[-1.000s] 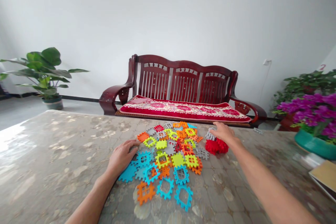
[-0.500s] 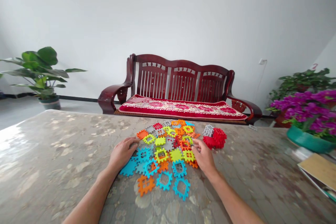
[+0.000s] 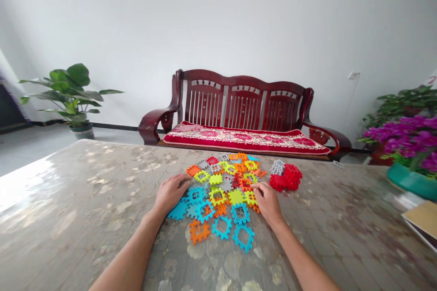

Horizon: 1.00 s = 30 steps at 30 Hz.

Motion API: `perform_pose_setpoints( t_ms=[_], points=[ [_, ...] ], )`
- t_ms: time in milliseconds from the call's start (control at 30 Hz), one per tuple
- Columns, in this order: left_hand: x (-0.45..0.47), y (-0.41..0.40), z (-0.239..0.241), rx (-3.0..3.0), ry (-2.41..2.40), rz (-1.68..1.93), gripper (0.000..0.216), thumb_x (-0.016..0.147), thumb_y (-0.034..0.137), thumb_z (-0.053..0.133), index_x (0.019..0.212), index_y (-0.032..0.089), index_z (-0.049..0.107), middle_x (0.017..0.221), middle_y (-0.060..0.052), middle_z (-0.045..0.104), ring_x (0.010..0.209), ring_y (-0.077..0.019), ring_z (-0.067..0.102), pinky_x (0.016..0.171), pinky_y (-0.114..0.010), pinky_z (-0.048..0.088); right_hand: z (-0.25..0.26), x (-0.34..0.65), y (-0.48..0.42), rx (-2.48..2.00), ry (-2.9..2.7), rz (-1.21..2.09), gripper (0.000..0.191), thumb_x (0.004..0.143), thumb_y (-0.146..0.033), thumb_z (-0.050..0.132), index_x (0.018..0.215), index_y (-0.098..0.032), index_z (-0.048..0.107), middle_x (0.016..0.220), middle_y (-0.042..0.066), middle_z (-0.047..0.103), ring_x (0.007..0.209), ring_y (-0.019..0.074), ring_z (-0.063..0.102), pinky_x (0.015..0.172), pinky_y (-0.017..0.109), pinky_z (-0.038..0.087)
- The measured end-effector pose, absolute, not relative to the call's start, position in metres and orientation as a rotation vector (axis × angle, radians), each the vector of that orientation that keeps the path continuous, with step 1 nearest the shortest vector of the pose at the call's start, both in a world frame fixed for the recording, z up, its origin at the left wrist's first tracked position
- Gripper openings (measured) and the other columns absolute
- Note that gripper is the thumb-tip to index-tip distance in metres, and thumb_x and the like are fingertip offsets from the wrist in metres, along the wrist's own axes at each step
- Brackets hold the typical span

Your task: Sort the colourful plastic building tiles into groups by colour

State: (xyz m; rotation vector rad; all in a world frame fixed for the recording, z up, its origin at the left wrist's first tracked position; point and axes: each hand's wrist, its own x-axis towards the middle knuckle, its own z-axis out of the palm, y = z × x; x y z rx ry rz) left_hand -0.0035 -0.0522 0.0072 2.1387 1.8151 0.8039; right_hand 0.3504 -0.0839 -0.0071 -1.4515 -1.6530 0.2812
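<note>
A spread of flat plastic interlocking tiles (image 3: pixel 225 191) in blue, orange, yellow-green, grey and red lies in the middle of the table (image 3: pixel 85 209). My left hand (image 3: pixel 172 193) rests with curled fingers on the blue tiles at the pile's left edge. My right hand (image 3: pixel 268 200) sits at the right edge, fingertips pinched on a grey tile among the yellow-green and orange ones. A small stack of red tiles (image 3: pixel 288 177) with grey ones (image 3: pixel 277 167) behind it lies just right of the pile, apart from both hands.
A dark wooden bench (image 3: pixel 242 118) with a red floral cushion stands behind the table. A purple flowering plant in a green bowl (image 3: pixel 409 163) and a book (image 3: pixel 423 216) sit at the table's right. A leafy potted plant (image 3: pixel 73 100) stands on the floor, left.
My right hand left the red stack at the far right and came back to the pile's right edge, closing on a tile. The left hand stayed put. The view shifted slightly.
</note>
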Motion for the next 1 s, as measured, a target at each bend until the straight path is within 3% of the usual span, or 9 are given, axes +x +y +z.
perform_pose_setpoints(
  t_ms=[133, 300, 567, 700, 867, 1000],
  points=[
    [0.0, -0.055, 0.011, 2.177, 1.614, 0.796, 0.037, 0.087, 0.046, 0.047, 0.107, 0.026, 0.071, 0.116, -0.001, 0.072, 0.11, -0.0205, 0.064, 0.101, -0.031, 0.044, -0.009, 0.349, -0.082, -1.466, -1.638, 0.274, 0.024, 0.083, -0.027, 0.045, 0.083, -0.021, 0.069, 0.091, 0.008, 0.07, 0.092, 0.0238, 0.064, 0.087, 0.037, 0.047],
    [0.002, -0.057, 0.008, 2.223, 1.428, 0.847, 0.032, 0.08, 0.039, 0.061, 0.106, 0.026, 0.072, 0.116, -0.003, 0.073, 0.111, -0.0221, 0.063, 0.104, -0.033, 0.042, -0.01, 0.35, -0.082, -1.451, -1.615, 0.288, 0.025, 0.081, -0.03, 0.046, 0.082, -0.021, 0.07, 0.091, 0.008, 0.07, 0.092, 0.0242, 0.064, 0.086, 0.036, 0.047],
    [0.002, -0.055, 0.001, 2.113, 1.462, 0.923, 0.017, 0.08, 0.03, 0.058, 0.084, 0.021, 0.071, 0.087, -0.002, 0.075, 0.085, -0.0177, 0.067, 0.084, -0.027, 0.05, -0.011, 0.354, -0.081, -1.384, -1.572, 0.37, 0.024, 0.079, -0.032, 0.049, 0.081, -0.021, 0.07, 0.09, 0.008, 0.07, 0.091, 0.0253, 0.064, 0.086, 0.037, 0.048],
    [-0.002, -0.052, 0.001, 2.025, 1.698, 0.939, 0.023, 0.08, 0.024, 0.051, 0.09, 0.022, 0.07, 0.093, -0.001, 0.075, 0.089, -0.0174, 0.068, 0.085, -0.027, 0.05, -0.012, 0.356, -0.082, -1.356, -1.543, 0.427, 0.023, 0.078, -0.033, 0.051, 0.082, -0.021, 0.071, 0.09, 0.008, 0.071, 0.091, 0.025, 0.064, 0.086, 0.036, 0.048],
    [-0.002, -0.056, 0.008, 2.118, 1.896, 0.926, 0.034, 0.078, 0.016, 0.046, 0.1, 0.024, 0.072, 0.11, -0.003, 0.072, 0.107, -0.0203, 0.064, 0.099, -0.033, 0.045, -0.012, 0.356, -0.082, -1.335, -1.519, 0.446, 0.022, 0.077, -0.033, 0.053, 0.08, -0.021, 0.071, 0.089, 0.007, 0.072, 0.089, 0.0244, 0.065, 0.085, 0.035, 0.049],
    [0.01, -0.063, 0.018, 2.26, 1.86, 0.85, 0.034, 0.084, 0.021, 0.046, 0.108, 0.024, 0.071, 0.118, -0.005, 0.069, 0.114, -0.0213, 0.061, 0.104, -0.035, 0.042, -0.011, 0.355, -0.083, -1.34, -1.518, 0.452, 0.023, 0.077, -0.033, 0.053, 0.08, -0.021, 0.072, 0.088, 0.007, 0.072, 0.088, 0.0245, 0.065, 0.084, 0.035, 0.049]
  ],
)
